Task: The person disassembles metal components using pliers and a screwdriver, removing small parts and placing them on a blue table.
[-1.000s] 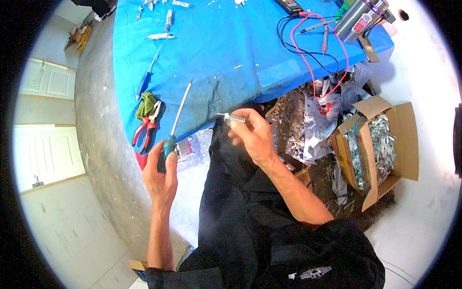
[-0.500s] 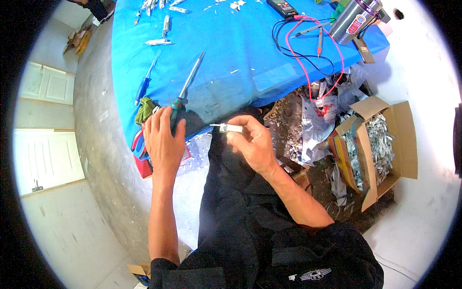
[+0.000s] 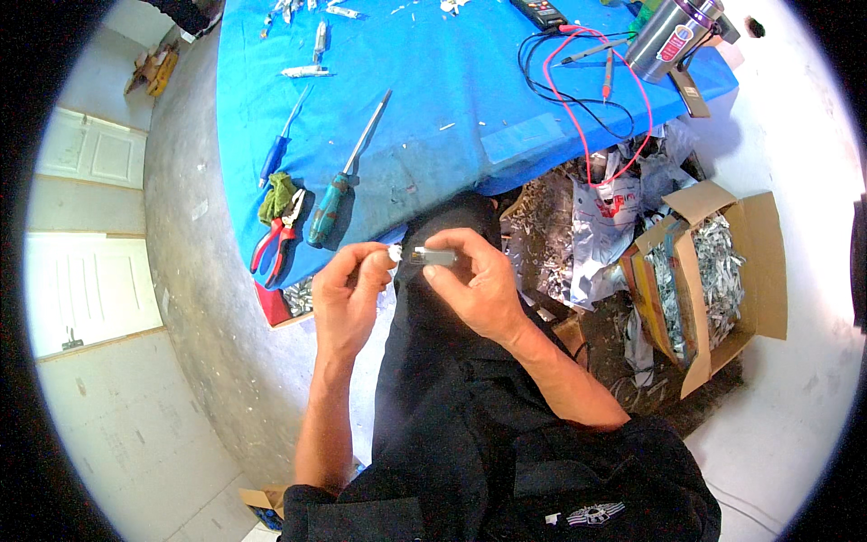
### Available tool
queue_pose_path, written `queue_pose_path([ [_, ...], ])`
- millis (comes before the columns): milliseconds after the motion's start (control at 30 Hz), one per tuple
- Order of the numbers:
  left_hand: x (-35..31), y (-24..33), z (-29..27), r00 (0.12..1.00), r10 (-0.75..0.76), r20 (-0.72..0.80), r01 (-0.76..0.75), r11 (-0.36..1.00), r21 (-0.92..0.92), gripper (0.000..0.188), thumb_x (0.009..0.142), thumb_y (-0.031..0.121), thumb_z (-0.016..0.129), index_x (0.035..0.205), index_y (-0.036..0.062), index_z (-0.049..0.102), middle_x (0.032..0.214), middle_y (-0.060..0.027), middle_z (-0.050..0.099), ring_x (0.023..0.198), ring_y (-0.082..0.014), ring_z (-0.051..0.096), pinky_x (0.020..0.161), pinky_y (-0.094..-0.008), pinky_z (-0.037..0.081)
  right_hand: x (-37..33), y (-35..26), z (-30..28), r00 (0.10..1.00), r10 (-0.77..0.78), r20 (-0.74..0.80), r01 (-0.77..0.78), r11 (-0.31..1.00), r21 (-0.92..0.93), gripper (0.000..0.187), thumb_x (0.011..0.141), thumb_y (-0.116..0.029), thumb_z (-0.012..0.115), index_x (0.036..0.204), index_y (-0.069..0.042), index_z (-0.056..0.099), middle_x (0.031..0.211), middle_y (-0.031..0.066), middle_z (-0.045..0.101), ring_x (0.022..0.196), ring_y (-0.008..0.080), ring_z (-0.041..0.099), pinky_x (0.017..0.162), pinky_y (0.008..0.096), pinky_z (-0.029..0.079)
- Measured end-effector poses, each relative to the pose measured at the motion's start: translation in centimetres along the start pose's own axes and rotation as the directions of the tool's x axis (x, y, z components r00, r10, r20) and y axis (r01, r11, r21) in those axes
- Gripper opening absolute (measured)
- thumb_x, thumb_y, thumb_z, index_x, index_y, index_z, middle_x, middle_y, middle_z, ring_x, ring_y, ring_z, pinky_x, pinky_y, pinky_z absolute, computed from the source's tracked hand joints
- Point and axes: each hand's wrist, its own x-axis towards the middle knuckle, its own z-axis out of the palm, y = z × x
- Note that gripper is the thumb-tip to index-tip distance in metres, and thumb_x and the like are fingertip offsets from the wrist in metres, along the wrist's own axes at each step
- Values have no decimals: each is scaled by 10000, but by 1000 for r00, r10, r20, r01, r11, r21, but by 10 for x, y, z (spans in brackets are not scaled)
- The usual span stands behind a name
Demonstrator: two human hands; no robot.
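Between the thumb and fingers of my right hand (image 3: 479, 285) is a small grey rectangular piece (image 3: 437, 257) with a whitish and dark end facing left. My left hand (image 3: 348, 294) pinches a small white bit (image 3: 395, 253) just left of that end, with a narrow gap between the two. Both hands are over my lap at the table's near edge. Beyond my left hand a teal-handled screwdriver (image 3: 330, 206) lies on the blue-covered table (image 3: 415, 99). Beside it are red-handled pliers (image 3: 275, 244), a green cloth (image 3: 278, 197) and a blue-handled screwdriver (image 3: 275, 161).
A multimeter (image 3: 539, 13) with red and black leads lies at the far right, near a steel flask (image 3: 664, 41). Stripped silvery pieces (image 3: 307, 70) lie far left. Below right, a cardboard box (image 3: 763, 271) holds metallic scraps. A red-sided box (image 3: 271, 305) stands under the table corner.
My left hand has come away from the teal screwdriver, moved right and nearer, and now pinches the white bit. The white tip that stuck out from the grey piece no longer shows there.
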Motion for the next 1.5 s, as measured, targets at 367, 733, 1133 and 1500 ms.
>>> queue_pose_path([
  [367, 7, -27, -47, 922, -220, -318, 35, 867, -498, 208, 1069, 226, 619, 1087, 29, 684, 853, -28, 678, 683, -61, 553, 582, -227, 450, -6, 30, -17, 986, 167, 0, -166, 978, 125, 259, 942, -102, 725, 1174, -21, 645, 948, 31, 689, 753, 82, 633, 655, 256, 526],
  [733, 22, -37, -111, 844, -283, -455, -143, 700, -700, 116, 1045, 181, 645, 1034, 65, 648, 863, -41, 690, 672, -80, 591, 580, -232, 489, -9, 38, -12, 969, 229, -96, -210, 963, 170, 241, 918, -137, 738, 1118, -21, 673, 875, 2, 662, 651, 64, 565, 566, 244, 467],
  [1133, 48, -45, -145, 847, -62, -528, -223, 860, -459, 168, 966, 243, 707, 960, 77, 680, 769, 20, 580, 693, -83, 564, 580, -262, 443, 0, 29, -16, 967, 176, -183, -145, 974, 174, 294, 947, -256, 760, 1132, -37, 694, 924, 41, 699, 777, 133, 670, 648, 297, 602],
  [1500, -28, 147, 99, 781, 625, -23, -615, 774, 151, 419, 1021, 148, 627, 1417, 21, 579, 1400, -106, 627, 1065, -179, 629, 852, -301, 519, -6, 51, 5, 936, -71, -346, 130, 980, 152, 312, 951, -297, 734, 939, -9, 615, 773, 23, 575, 724, 98, 515, 647, 334, 453],
])
